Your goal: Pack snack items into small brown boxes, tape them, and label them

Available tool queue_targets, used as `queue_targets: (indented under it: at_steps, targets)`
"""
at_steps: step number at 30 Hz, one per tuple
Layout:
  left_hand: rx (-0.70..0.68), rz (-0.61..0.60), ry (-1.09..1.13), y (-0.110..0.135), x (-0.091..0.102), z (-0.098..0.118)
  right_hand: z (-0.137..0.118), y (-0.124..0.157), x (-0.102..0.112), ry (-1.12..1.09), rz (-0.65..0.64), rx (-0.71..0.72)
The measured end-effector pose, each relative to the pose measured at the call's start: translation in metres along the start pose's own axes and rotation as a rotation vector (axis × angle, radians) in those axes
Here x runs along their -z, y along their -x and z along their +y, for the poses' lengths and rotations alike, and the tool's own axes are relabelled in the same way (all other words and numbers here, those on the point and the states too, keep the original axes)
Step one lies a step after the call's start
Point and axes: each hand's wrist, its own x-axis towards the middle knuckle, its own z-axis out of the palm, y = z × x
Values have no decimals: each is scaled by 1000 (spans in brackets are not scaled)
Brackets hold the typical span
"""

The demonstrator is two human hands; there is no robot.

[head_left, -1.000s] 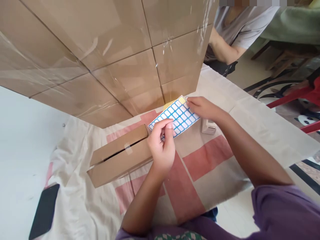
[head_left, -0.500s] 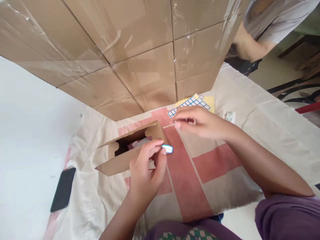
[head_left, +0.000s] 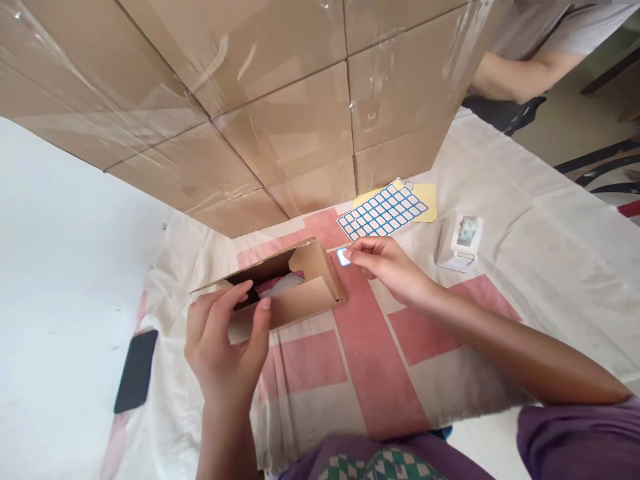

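Note:
Pinched in the fingertips of my right hand (head_left: pixel 383 263) is a small white sticker (head_left: pixel 343 257) with a blue border, just right of the box. My left hand (head_left: pixel 225 337) is open, thumb and fingers apart, at the left end of an open brown cardboard box (head_left: pixel 305 303); I cannot tell whether it touches the box. Inside the box lies something whitish and dark red in a wrapping (head_left: pixel 280 285), partly hidden by the walls. Behind my right hand lies a sheet of blue-bordered stickers (head_left: pixel 383 210), on top of a yellow sheet (head_left: pixel 425 200).
Stacked cardboard cartons (head_left: pixel 285 147) under clear film rise at the back. A white tape dispenser (head_left: pixel 459 243) stands on the right, a black phone (head_left: pixel 137 371) lies at the left. Beyond the cloth's right edge, another person's arm (head_left: pixel 520 77) shows.
The sticker has passed from my left hand to my right. My left hand has moved left to the box and opened. The tape dispenser and sticker sheet are less covered by my right arm.

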Motion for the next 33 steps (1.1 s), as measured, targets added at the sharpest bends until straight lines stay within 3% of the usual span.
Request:
queue_targets:
  at_steps: [5,11,17,23,27,33]
  targets:
    - [-97,-56,3,-4,5,-13,31,-12,-9,-225,36,-234]
    - [0,-99,-1,-11,1,-3,56,-14,-17,-423,-47,-468]
    - [-12,-188,27,-17,-4,-3,64,-17,-17,-462,-69,-480]
    - [309,-179,141,-19,-9,9,60,-16,-17,-438,-89,-462]
    - [477,-315,162,-25,-13,4,59,-17,-18,-402,-94,-459]
    - [439,-458,208,-38,-20,-11,63,-19,-14,-364,-192,-438]
